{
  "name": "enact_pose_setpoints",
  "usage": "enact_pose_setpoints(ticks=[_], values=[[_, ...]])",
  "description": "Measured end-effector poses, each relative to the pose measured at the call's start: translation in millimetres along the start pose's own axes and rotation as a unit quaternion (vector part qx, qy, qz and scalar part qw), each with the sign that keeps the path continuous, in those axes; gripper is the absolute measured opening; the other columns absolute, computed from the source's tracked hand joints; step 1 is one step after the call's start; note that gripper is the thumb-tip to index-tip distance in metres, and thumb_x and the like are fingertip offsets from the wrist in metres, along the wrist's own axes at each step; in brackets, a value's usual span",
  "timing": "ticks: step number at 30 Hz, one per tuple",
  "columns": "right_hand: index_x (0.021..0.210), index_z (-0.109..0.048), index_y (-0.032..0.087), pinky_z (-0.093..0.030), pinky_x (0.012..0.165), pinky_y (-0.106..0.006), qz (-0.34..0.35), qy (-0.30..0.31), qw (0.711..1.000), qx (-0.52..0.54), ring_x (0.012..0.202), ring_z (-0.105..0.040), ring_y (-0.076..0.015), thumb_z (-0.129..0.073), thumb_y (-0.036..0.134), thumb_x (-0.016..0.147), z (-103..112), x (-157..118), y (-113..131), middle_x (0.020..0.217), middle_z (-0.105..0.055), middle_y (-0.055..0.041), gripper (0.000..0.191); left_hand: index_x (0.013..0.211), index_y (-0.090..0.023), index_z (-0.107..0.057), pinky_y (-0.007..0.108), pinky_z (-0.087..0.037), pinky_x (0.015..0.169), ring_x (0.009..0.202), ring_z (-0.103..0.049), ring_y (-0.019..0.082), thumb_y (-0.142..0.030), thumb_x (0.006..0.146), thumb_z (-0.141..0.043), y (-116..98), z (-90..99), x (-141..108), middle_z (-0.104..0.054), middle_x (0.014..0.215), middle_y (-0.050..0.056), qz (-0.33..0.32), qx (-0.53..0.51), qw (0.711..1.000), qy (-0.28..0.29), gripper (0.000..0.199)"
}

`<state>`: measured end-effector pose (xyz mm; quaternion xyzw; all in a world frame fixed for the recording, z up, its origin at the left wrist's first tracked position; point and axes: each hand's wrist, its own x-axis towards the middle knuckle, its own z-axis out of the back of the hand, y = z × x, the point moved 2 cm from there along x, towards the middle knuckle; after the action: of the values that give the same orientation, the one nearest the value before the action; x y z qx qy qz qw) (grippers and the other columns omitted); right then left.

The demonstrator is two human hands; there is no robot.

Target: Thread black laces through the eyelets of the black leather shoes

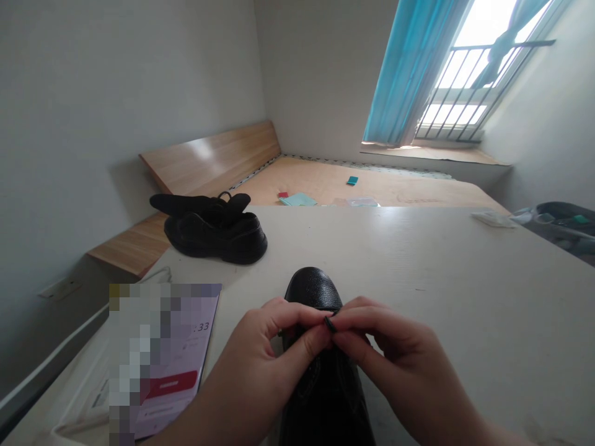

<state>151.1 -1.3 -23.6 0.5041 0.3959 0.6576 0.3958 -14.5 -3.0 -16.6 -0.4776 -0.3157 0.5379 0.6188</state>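
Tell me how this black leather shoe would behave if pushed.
The black leather shoe probably keeps its shape, since its domed, glossy toe looks stiff. Lying long and low on the white tabletop, it would likely slide rather than roll or tip.

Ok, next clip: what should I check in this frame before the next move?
Left hand and right hand on the black lace tip: ok, it is pinched between their fingers.
Black leather shoe upright on the white table, toe pointing away: ok.
Lace passing through an eyelet: cannot tell, the hands hide that area.
Second black shoe apart from the hands: ok, it sits farther up the table.
Printed sheet clear of the left forearm: cannot tell, they are very close.
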Motion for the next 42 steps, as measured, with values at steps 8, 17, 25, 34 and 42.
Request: enact_pose_setpoints(ticks=[8, 17, 25, 34, 42], values=[[0.092, -0.064, 0.024, -0.051, 0.061, -0.019, 0.137, 0.015, 0.98, -0.144, 0.07, -0.06, -0.0105, -0.056, 0.006, 0.084, 0.4, -7.2, 8.5, 0.08, -0.063, 0.0007, 0.021, 0.092, -0.026, -0.072, 0.036, -0.044, 0.086, 0.089, -0.062, 0.021, -0.039, 0.08, -0.066, -0.8, 0.9, -1.1, -0.071, 0.091, -0.001, 0.001, -0.022, 0.999, 0.034, 0.019], [0.081, -0.059, 0.022, -0.049, 0.061, -0.02, 0.104, 0.043, 0.978, -0.173, 0.07, -0.058, -0.0106, -0.061, 0.011, 0.086, 5.1, -0.8, 10.4, 0.076, -0.061, 0.0021, 0.012, 0.077, -0.022, -0.07, 0.027, -0.043, 0.071, 0.073, -0.058, 0.016, -0.039, 0.083, -0.062, -3.1, -0.7, 0.3, -0.066, 0.072, -0.002, -0.033, -0.014, 0.999, 0.004, 0.02], [0.091, -0.056, 0.019, -0.049, 0.062, -0.026, 0.294, 0.04, 0.897, -0.328, 0.069, -0.059, -0.0147, -0.051, 0.011, 0.093, 4.5, -9.1, 16.2, 0.077, -0.065, -0.003, 0.009, 0.084, -0.022, -0.07, 0.031, -0.047, 0.076, 0.081, -0.061, 0.019, -0.047, 0.082, -0.061, 2.3, -1.1, -2.5, -0.069, 0.081, -0.001, 0.016, -0.011, 1.0, -0.022, 0.027], [0.093, -0.061, 0.017, -0.051, 0.064, -0.025, 0.263, 0.115, 0.92, -0.268, 0.071, -0.061, -0.0143, -0.056, 0.009, 0.089, 4.2, -2.3, 19.7, 0.082, -0.068, -0.0041, 0.01, 0.094, -0.02, -0.069, 0.041, -0.047, 0.089, 0.097, -0.062, 0.026, -0.054, 0.073, -0.069, 12.7, 4.8, -2.3, -0.071, 0.1, 0.006, 0.057, -0.042, 0.997, -0.02, 0.04], [0.094, -0.051, 0.023, -0.049, 0.074, -0.025, 0.135, 0.073, 0.962, -0.227, 0.087, -0.056, -0.0143, -0.059, 0.008, 0.082, 7.3, -0.8, 12.7, 0.093, -0.06, -0.0009, 0.02, 0.085, -0.024, -0.072, 0.033, -0.047, 0.08, 0.084, -0.062, 0.019, -0.036, 0.08, -0.068, -1.9, 6.4, -3.0, -0.071, 0.088, -0.001, -0.042, -0.004, 0.999, 0.013, 0.013]])
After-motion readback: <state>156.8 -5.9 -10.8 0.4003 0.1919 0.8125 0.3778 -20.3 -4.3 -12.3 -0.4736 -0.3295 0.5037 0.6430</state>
